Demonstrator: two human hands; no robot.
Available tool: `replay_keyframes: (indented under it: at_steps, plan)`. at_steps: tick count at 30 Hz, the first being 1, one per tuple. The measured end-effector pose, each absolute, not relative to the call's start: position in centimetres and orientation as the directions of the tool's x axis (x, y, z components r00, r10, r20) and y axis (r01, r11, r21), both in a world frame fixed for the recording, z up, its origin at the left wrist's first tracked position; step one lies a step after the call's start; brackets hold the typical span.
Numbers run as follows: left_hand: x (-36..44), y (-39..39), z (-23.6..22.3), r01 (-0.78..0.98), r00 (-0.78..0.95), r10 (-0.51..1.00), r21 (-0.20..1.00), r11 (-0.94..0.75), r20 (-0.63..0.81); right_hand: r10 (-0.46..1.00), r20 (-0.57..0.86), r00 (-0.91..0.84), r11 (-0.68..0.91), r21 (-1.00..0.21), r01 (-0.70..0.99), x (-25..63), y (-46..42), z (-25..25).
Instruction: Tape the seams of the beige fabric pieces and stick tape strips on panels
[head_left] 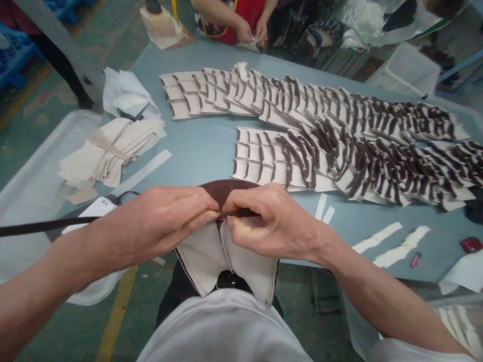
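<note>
Between my hands is a stitched piece (204, 251), cream on the side facing me, with dark brown edges and a seam down its middle. A dark brown part (226, 190) of it shows beyond my fingers, over the table's near edge. My left hand (177, 216) pinches the piece just left of the seam's upper end. My right hand (260, 218) pinches it just right of the same spot, thumb and forefinger close together. The two hands' fingertips almost touch. The lower flaps hang toward my lap.
Two long rows of overlapping cream-and-brown pieces (260, 156) cover the blue table (196, 146). At left lie a banded cream bundle (109, 146) and white sheets (130, 95). Pale strips (400, 246) lie at right. Across the table, another person's hands (252, 32) handle something small.
</note>
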State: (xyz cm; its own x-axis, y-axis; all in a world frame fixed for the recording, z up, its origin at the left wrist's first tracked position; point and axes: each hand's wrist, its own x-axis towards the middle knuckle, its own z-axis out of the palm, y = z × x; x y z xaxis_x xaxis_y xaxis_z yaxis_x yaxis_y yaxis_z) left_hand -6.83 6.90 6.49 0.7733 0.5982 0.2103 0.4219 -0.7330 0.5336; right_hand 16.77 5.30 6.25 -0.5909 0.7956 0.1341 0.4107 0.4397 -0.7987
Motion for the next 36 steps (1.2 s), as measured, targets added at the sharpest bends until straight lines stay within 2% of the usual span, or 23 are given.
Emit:
replay_keyframes:
  at_steps: [3, 5, 8, 11, 13, 16, 20, 24, 29, 31, 33, 36]
  plan:
    - [-6.9, 7.0, 5.6, 0.371, 0.792, 0.471, 0.307, -0.876, 0.389, 0.788, 0.125, -0.603, 0.362, -0.887, 0.288, 17.0, 5.5, 5.9]
    - [-6.9, 7.0, 5.0, 0.384, 0.746, 0.468, 0.268, -0.883, 0.474, 0.775, 0.153, -0.614, 0.329, -0.926, 0.184, 17.0, 5.5, 5.7]
    - [-6.9, 7.2, 4.1, 0.353, 0.688, 0.535, 0.419, -0.837, 0.490, 0.765, 0.241, -0.597, 0.360, -0.929, 0.085, 16.9, 5.2, 5.4]
    - [-6.9, 7.4, 3.6, 0.281, 0.678, 0.579, 0.568, -0.773, 0.453, 0.739, 0.344, -0.580, 0.455, -0.889, 0.054, 16.6, 4.9, 5.1]
    - [-7.0, 7.6, 3.9, 0.233, 0.715, 0.547, 0.590, -0.773, 0.434, 0.704, 0.420, -0.573, 0.539, -0.841, 0.046, 16.5, 4.8, 5.1]
    - [-7.0, 7.4, 5.2, 0.209, 0.776, 0.468, 0.528, -0.823, 0.423, 0.662, 0.483, -0.574, 0.626, -0.776, 0.069, 16.7, 5.1, 5.6]
    - [-6.8, 6.8, 7.0, 0.276, 0.791, 0.473, 0.463, -0.842, 0.389, 0.689, 0.399, -0.605, 0.597, -0.785, 0.162, 17.4, 5.7, 6.6]
    - [-6.5, 6.4, 7.3, 0.295, 0.777, 0.529, 0.545, -0.785, 0.342, 0.698, 0.272, -0.663, 0.512, -0.836, 0.196, 17.6, 5.9, 6.7]
    - [-6.5, 6.2, 7.3, 0.311, 0.755, 0.581, 0.614, -0.725, 0.303, 0.764, 0.116, -0.635, 0.278, -0.947, 0.161, 17.0, 5.4, 5.8]
    - [-6.7, 6.1, 7.5, 0.311, 0.740, 0.622, 0.690, -0.654, 0.256, 0.769, 0.144, -0.623, 0.254, -0.963, 0.092, 16.6, 5.0, 5.7]
    - [-6.7, 6.0, 7.2, 0.265, 0.720, 0.671, 0.823, -0.502, 0.177, 0.767, 0.227, -0.600, 0.287, -0.958, 0.004, 16.1, 4.4, 5.9]
    - [-5.7, 5.8, 5.4, 0.061, 0.660, 0.751, 0.996, -0.066, 0.009, 0.793, 0.327, -0.514, 0.313, -0.943, -0.116, 14.9, 3.7, 6.4]
